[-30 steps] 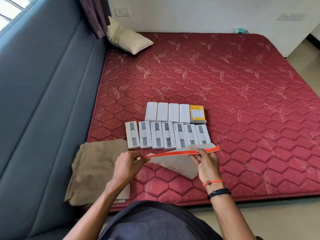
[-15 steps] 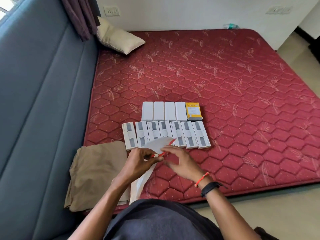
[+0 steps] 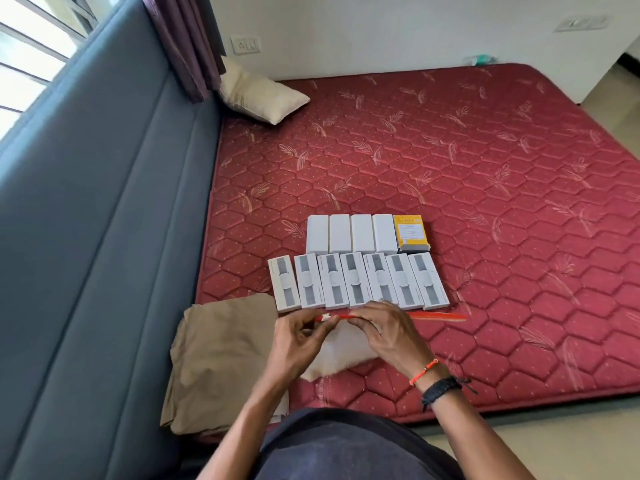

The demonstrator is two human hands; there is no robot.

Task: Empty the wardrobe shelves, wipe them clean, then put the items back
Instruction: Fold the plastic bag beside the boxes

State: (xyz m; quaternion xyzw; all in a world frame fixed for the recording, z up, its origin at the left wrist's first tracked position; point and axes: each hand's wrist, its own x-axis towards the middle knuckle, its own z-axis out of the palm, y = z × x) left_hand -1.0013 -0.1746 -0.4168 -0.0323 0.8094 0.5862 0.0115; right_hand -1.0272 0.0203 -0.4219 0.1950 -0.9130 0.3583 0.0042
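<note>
A white cloth with an orange-red edge point(image 3: 341, 348) lies on the red mattress point(image 3: 450, 168) near its front edge. My left hand point(image 3: 298, 336) pinches the cloth's left end by the orange strip. My right hand point(image 3: 388, 332) rests on top of the cloth with fingers spread flat along the orange edge point(image 3: 438, 315), which sticks out to the right. Just beyond my hands lie several long white watch boxes point(image 3: 356, 284) in a row, and behind them several plain white boxes point(image 3: 349, 233) with a yellow box point(image 3: 412, 233) at the right end.
A folded tan cloth point(image 3: 221, 362) lies at the mattress's front left corner. A grey padded headboard point(image 3: 104, 220) runs along the left. A beige pillow point(image 3: 259, 95) sits at the far left corner under a purple curtain point(image 3: 190, 39).
The cloth was stretched between both hands, then bunched together; now it lies laid out on the mattress, with my right hand flat on it and my left pinching its end.
</note>
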